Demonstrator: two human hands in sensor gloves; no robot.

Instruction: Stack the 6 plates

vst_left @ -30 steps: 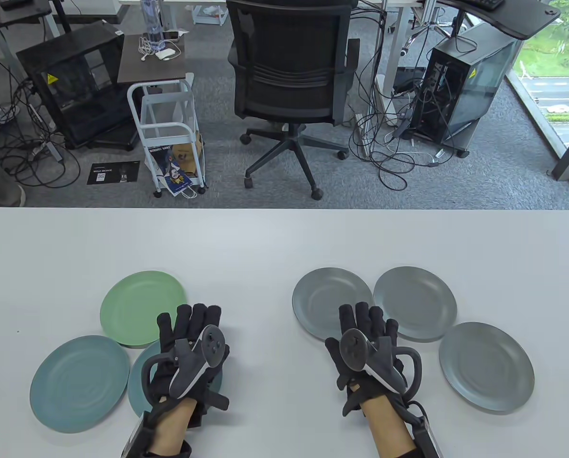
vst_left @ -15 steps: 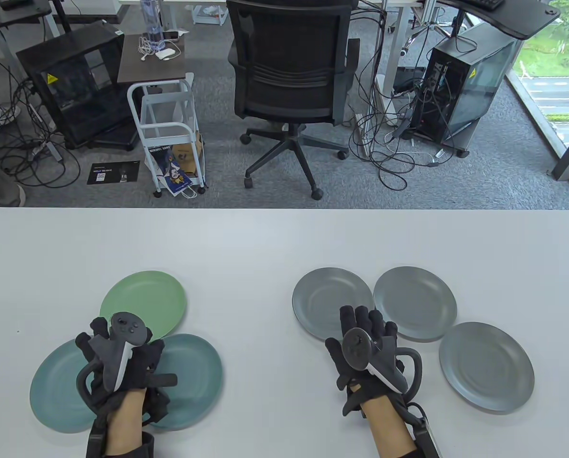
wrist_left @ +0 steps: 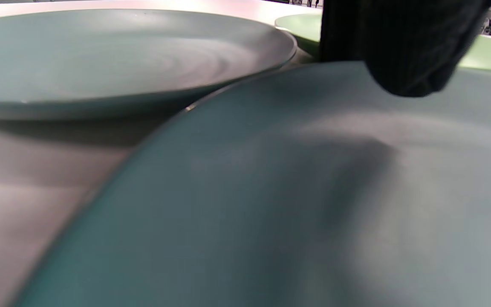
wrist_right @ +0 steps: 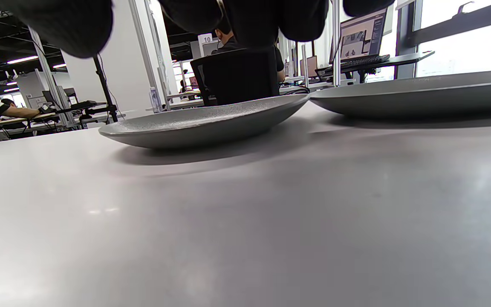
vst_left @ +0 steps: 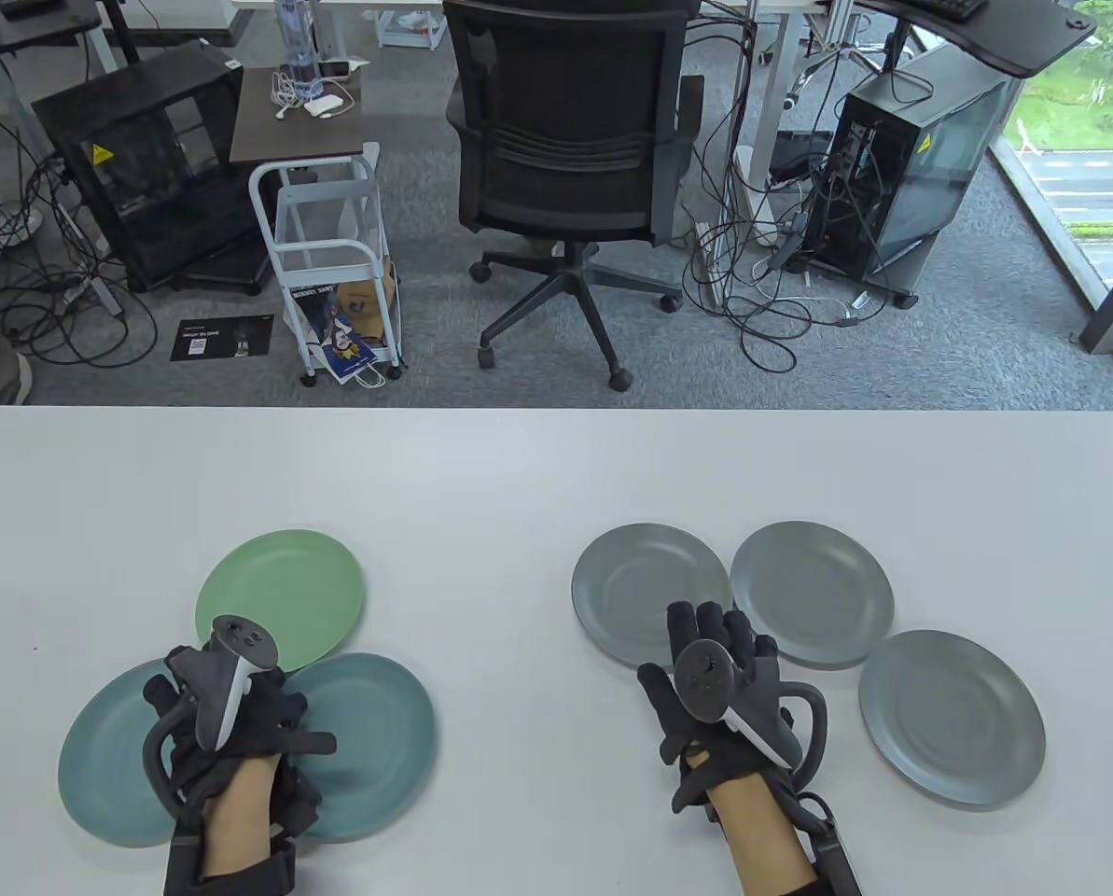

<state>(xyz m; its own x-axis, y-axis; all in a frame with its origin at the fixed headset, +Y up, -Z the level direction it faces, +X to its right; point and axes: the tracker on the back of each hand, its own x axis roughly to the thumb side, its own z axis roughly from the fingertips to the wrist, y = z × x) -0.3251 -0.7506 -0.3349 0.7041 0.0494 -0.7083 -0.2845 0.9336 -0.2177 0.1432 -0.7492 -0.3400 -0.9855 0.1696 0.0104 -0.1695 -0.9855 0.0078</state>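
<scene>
Six plates lie on the white table (vst_left: 537, 485). On the left are a green plate (vst_left: 281, 597) and two teal plates (vst_left: 99, 765) (vst_left: 379, 737). On the right are three grey plates (vst_left: 645, 583) (vst_left: 813, 593) (vst_left: 953, 717). My left hand (vst_left: 229, 719) is spread over the gap between the two teal plates, thumb out over the right one. In the left wrist view a fingertip (wrist_left: 403, 64) touches the near teal plate (wrist_left: 271, 192). My right hand (vst_left: 715, 653) lies flat and empty, its fingers over the near rim of the left grey plate, which also shows in the right wrist view (wrist_right: 203, 123).
The plates in each group touch or nearly touch at their rims. An office chair (vst_left: 565, 140), a small cart (vst_left: 332, 252) and computer towers stand on the floor beyond the table's far edge.
My left hand has swung left from over the right teal plate to the gap between the two teal plates and turned. No plate has moved. My right hand has barely shifted.
</scene>
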